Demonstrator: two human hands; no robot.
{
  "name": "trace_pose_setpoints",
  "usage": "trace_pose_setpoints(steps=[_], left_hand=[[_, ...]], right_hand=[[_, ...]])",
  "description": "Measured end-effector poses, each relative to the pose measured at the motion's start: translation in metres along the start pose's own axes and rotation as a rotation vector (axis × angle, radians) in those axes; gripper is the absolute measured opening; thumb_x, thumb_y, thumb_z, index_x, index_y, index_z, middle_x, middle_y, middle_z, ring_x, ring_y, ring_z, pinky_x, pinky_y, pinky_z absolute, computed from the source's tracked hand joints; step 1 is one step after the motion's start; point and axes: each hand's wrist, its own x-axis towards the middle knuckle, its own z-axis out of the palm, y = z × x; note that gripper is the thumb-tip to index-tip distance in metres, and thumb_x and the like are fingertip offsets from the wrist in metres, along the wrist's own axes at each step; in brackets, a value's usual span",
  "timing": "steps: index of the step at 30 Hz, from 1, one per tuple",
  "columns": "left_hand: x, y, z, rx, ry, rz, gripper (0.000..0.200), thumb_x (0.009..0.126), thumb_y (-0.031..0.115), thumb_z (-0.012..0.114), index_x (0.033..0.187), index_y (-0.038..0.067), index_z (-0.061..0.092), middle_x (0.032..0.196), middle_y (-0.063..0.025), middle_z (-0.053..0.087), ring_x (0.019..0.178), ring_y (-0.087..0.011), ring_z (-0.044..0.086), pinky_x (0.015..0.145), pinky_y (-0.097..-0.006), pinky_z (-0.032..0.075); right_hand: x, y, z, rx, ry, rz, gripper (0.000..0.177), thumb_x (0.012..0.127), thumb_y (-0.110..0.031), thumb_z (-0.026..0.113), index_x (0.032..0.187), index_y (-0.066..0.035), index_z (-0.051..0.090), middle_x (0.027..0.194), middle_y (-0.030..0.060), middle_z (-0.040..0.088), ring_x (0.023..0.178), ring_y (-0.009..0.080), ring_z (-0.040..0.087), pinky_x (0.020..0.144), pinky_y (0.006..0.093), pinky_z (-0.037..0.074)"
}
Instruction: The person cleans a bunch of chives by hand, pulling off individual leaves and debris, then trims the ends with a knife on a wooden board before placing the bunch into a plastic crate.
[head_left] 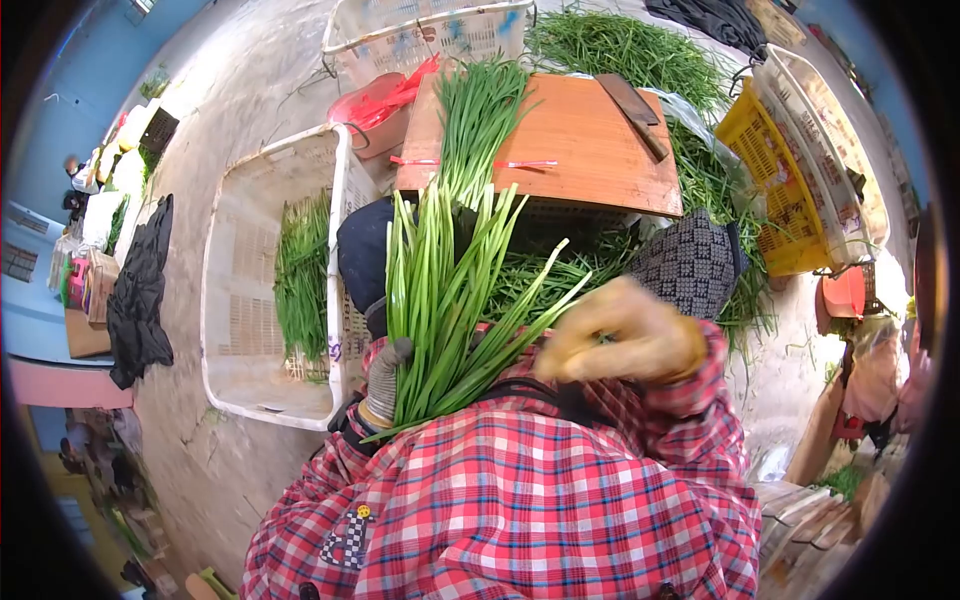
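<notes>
In my grey-gloved left hand [382, 384] is a loose bunch of garlic chives [440, 310], its pale stalk ends fanned out away from me above my lap. My right hand [622, 335], in a yellowish glove, is raised beside the bunch's right edge. Motion smears its fingers, so I cannot make out whether it grips anything. Ahead, a second bundle of chives [482, 115] lies on an orange-brown board [585, 125], across a red tie [528, 164]. A broad-bladed knife [630, 108] rests at the board's right side.
A white crate [345, 190] at left holds chives [303, 275]. Behind the board are a red basin [375, 115] and another white crate [430, 45]. Loose chives [630, 50] pile up behind and right of it, near a yellow crate [775, 200]. Black cloth [142, 285] lies far left.
</notes>
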Motion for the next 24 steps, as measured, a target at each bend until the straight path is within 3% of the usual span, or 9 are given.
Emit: trace_pose_setpoints(steps=[4, 6, 7, 9, 15, 16, 20, 22, 24], left_hand=[[-0.001, -0.002, 0.001, 0.073, -0.038, -0.034, 0.065, 0.082, 0.034, 0.066, 0.128, -0.007, 0.045, 0.125, -0.0191, 0.054, 0.109, -0.0284, 0.058, 0.096, -0.0387, 0.047], [-0.003, -0.002, -0.022, 0.303, 0.06, -0.134, 0.062, 0.082, 0.032, 0.066, 0.126, -0.007, 0.047, 0.123, -0.0175, 0.056, 0.109, -0.0264, 0.058, 0.096, -0.0366, 0.046], [-0.002, -0.002, -0.02, 0.301, 0.057, -0.13, 0.062, 0.082, 0.032, 0.066, 0.126, -0.007, 0.047, 0.123, -0.0175, 0.056, 0.109, -0.0264, 0.058, 0.096, -0.0366, 0.046], [-0.006, 0.0, -0.011, 0.352, 0.091, -0.153, 0.055, 0.083, 0.027, 0.065, 0.124, -0.007, 0.051, 0.119, -0.016, 0.059, 0.107, -0.0242, 0.059, 0.096, -0.034, 0.046], [-0.004, -0.008, -0.007, 0.289, 0.12, -0.175, 0.044, 0.084, 0.021, 0.062, 0.121, -0.004, 0.055, 0.114, -0.0142, 0.062, 0.103, -0.022, 0.061, 0.093, -0.0321, 0.047], [-0.004, -0.008, -0.007, 0.29, 0.125, -0.177, 0.044, 0.084, 0.021, 0.062, 0.121, -0.004, 0.055, 0.114, -0.0142, 0.062, 0.103, -0.022, 0.061, 0.093, -0.0321, 0.047], [-0.003, -0.007, 0.002, 0.419, 0.136, -0.109, 0.049, 0.084, 0.025, 0.063, 0.123, -0.002, 0.053, 0.114, -0.0131, 0.062, 0.103, -0.0219, 0.061, 0.092, -0.0326, 0.048], [-0.004, -0.007, 0.004, 0.397, 0.14, -0.122, 0.051, 0.084, 0.026, 0.063, 0.124, -0.002, 0.052, 0.114, -0.0128, 0.062, 0.103, -0.0219, 0.061, 0.092, -0.0329, 0.048], [-0.004, -0.006, 0.003, 0.335, 0.089, -0.086, 0.053, 0.085, 0.028, 0.062, 0.127, -0.002, 0.049, 0.119, -0.0136, 0.059, 0.106, -0.0237, 0.06, 0.094, -0.0353, 0.047]], right_hand=[[-0.063, 0.005, -0.058, 0.009, 0.441, 0.385, 0.034, 0.084, -0.027, 0.063, 0.097, 0.004, 0.067, 0.081, 0.0128, 0.068, 0.075, 0.0166, 0.064, 0.067, 0.0307, 0.05], [-0.081, 0.063, -0.071, -0.663, 0.636, 0.463, 0.032, 0.084, -0.029, 0.062, 0.098, -0.001, 0.067, 0.081, 0.0128, 0.068, 0.074, 0.0207, 0.066, 0.066, 0.033, 0.05], [-0.08, 0.064, -0.074, -0.668, 0.634, 0.46, 0.032, 0.084, -0.029, 0.062, 0.098, -0.001, 0.067, 0.081, 0.0128, 0.068, 0.074, 0.0207, 0.066, 0.066, 0.033, 0.05], [-0.076, 0.066, -0.074, -1.246, 0.784, 0.788, 0.026, 0.084, -0.029, 0.062, 0.094, -0.005, 0.069, 0.076, 0.0127, 0.066, 0.069, 0.0254, 0.064, 0.063, 0.0354, 0.049], [-0.01, 0.018, -0.03, -0.712, 0.674, 0.346, 0.025, 0.08, -0.028, 0.068, 0.078, -0.003, 0.066, 0.065, 0.0138, 0.062, 0.056, 0.024, 0.061, 0.054, 0.0347, 0.047], [0.001, 0.023, -0.015, -0.608, 0.605, 0.22, 0.018, 0.082, -0.019, 0.069, 0.084, -0.001, 0.066, 0.063, 0.0063, 0.061, 0.056, 0.0121, 0.057, 0.052, 0.0279, 0.045], [0.03, 0.03, 0.043, -1.07, 0.358, 0.377, 0.037, 0.077, -0.04, 0.069, 0.098, -0.011, 0.064, 0.06, 0.0093, 0.06, 0.055, 0.0237, 0.061, 0.052, 0.0366, 0.047], [0.034, 0.043, 0.048, -1.011, 0.279, 0.468, 0.036, 0.08, -0.043, 0.063, 0.094, -0.009, 0.064, 0.07, 0.0138, 0.064, 0.066, 0.0318, 0.064, 0.057, 0.043, 0.049], [0.029, 0.054, 0.046, -0.915, 0.314, 0.391, 0.032, 0.08, -0.037, 0.063, 0.089, -0.007, 0.063, 0.068, 0.0138, 0.063, 0.064, 0.0297, 0.064, 0.056, 0.0414, 0.049]])
